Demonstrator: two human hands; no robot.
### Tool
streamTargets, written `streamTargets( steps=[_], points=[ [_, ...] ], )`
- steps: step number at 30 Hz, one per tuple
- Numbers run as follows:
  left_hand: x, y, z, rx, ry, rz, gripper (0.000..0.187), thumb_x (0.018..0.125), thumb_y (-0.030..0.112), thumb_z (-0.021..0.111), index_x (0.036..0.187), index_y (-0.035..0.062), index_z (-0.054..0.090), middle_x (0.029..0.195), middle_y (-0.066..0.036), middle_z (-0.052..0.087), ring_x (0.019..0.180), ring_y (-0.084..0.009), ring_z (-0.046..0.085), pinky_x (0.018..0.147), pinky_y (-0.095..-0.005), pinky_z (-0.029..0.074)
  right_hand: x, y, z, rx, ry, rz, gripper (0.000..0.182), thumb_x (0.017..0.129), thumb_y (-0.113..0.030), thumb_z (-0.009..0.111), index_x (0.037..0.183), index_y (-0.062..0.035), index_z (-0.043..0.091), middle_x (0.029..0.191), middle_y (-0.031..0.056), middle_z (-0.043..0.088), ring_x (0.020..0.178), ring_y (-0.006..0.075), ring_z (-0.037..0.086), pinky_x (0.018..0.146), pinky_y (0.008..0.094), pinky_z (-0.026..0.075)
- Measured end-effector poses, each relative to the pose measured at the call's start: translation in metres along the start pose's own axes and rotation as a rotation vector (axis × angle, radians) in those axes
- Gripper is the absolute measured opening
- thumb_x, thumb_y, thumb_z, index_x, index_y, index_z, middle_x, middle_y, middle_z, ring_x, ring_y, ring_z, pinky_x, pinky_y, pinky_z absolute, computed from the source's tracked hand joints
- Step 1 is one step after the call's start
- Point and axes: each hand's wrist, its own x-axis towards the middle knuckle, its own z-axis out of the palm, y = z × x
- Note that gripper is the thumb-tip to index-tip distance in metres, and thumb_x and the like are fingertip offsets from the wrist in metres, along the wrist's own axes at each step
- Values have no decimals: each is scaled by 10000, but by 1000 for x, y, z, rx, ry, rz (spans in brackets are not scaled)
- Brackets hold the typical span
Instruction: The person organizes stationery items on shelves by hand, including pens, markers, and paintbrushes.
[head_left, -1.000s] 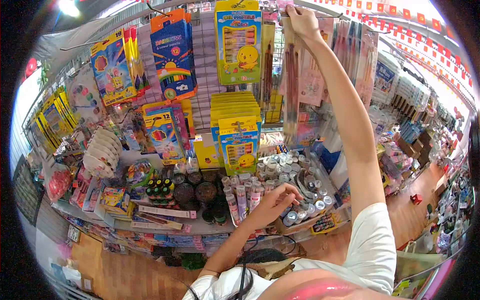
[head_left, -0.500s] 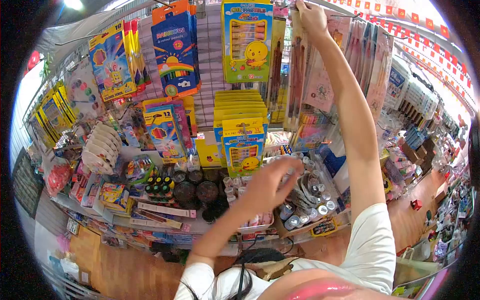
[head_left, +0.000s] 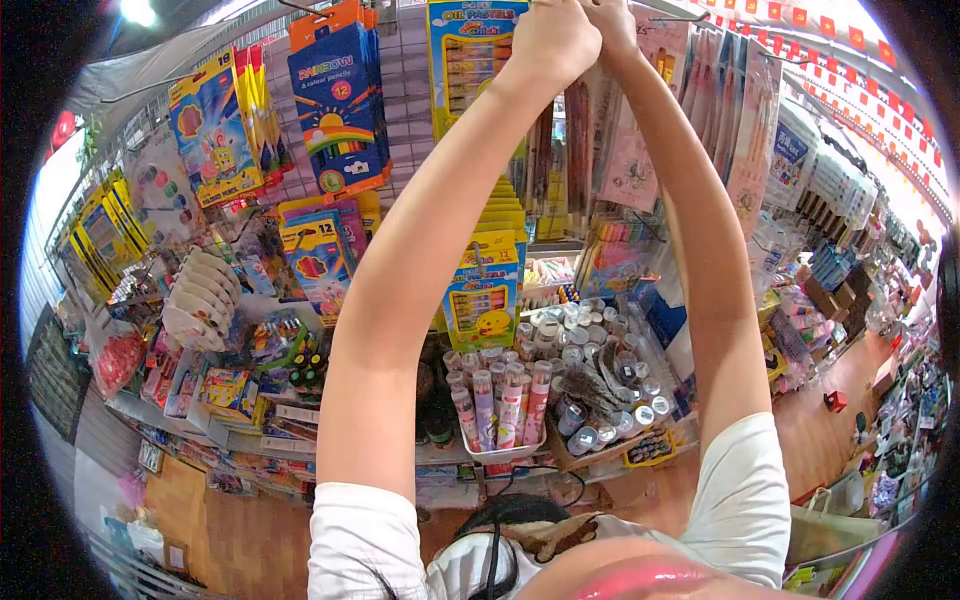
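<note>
Both my hands are raised to the top edge of the view, close together. My right hand [head_left: 614, 28] is closed at the top of a clear packet of paintbrushes [head_left: 580, 160] hanging on the rack. My left hand [head_left: 558, 42] is curled right beside it, its fingertips hidden, so what they grip cannot be made out. Behind my left hand hangs an oil pastels box [head_left: 460, 70], partly covered by that hand and forearm. Lower down, more oil pastels boxes [head_left: 482, 305] hang in a row.
Colour pencil packs [head_left: 337, 110] hang to the left. Below stand a white tray of patterned tubes [head_left: 505, 410] and a box of small capped jars [head_left: 610, 400]. Pink packets [head_left: 630, 150] hang beside my right forearm. A wooden floor [head_left: 815, 420] runs along the right.
My left hand has risen from above the tubes and jars to beside my right hand. My right hand stays at the top of the paintbrush packet. The view has shifted slightly.
</note>
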Motion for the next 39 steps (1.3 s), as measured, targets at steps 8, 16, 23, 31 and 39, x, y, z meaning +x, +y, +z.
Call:
streamTargets(
  steps=[8,16,23,31,39],
  points=[
    [-21,6,9,231,-186,21,280,743,40,490,984,-95,537,984,-259,587,938,-379,568,806,-442,459,-7,25,18,477,-306,67,402,855,-367,507,783,10,625,679,122,601,611,225,588,544,402,454],
    [-72,4,21,413,-227,-11,432,741,77,534,1115,-123,450,1043,-294,539,968,-384,568,818,-427,484,-16,-2,24,113,-104,6,318,845,-288,509,863,21,586,749,141,588,652,256,589,570,397,479],
    [-112,40,-38,391,-621,95,219,752,140,545,894,-11,618,935,-186,600,875,-328,610,714,-422,513,-19,8,31,-20,-110,-53,269,836,-218,510,933,30,551,810,158,577,689,282,591,593,393,500],
    [-195,69,-127,389,-677,213,203,788,220,543,798,24,594,793,-116,594,764,-274,616,588,-399,507,-53,38,41,-322,-246,-238,259,826,-138,512,1013,40,511,880,177,565,731,313,593,620,388,525],
    [-338,25,-222,49,-967,-401,316,847,335,516,954,51,604,874,-112,629,796,-306,609,683,-396,491,-109,30,9,-663,-427,-481,301,816,-59,514,1093,51,471,950,196,552,772,343,594,646,383,550]
  ],
)
